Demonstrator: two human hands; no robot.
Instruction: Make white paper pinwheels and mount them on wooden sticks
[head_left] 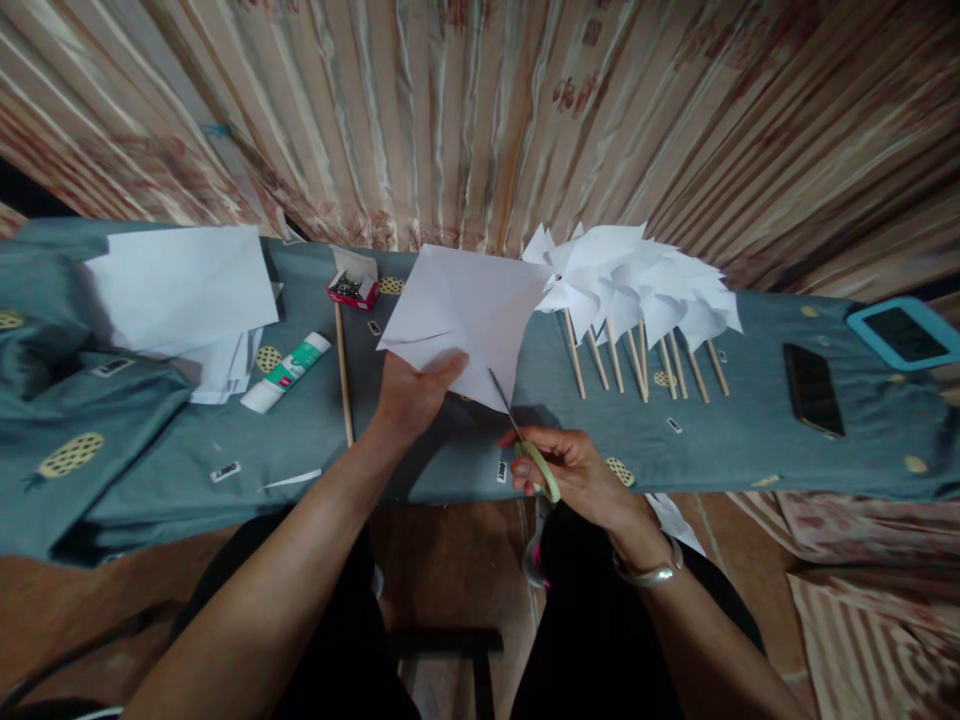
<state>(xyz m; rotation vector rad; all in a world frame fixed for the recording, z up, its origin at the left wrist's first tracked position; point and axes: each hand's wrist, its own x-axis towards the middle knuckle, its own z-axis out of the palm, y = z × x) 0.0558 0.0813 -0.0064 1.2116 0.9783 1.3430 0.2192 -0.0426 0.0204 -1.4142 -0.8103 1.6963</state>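
My left hand (412,395) grips a square sheet of white paper (472,290) near its lower left side, the thumb lying on top. A slit runs into the sheet from its left corner. In my right hand (562,465) is a pair of scissors (536,470) with pale green handles. The blades meet the sheet near its bottom corner; how far apart they are, I cannot tell. To the right lie several white paper pinwheels (630,285) on wooden sticks. One loose wooden stick (343,375) lies to the left of my left hand.
A stack of white paper (191,285), a green and white glue tube (286,373) and a red box of small metal pins (352,288) are on the left. A phone (814,390) and a blue-framed tablet (907,333) lie far right. Blue-green cloth (750,440) covers the table; a curtain (465,120) hangs behind.
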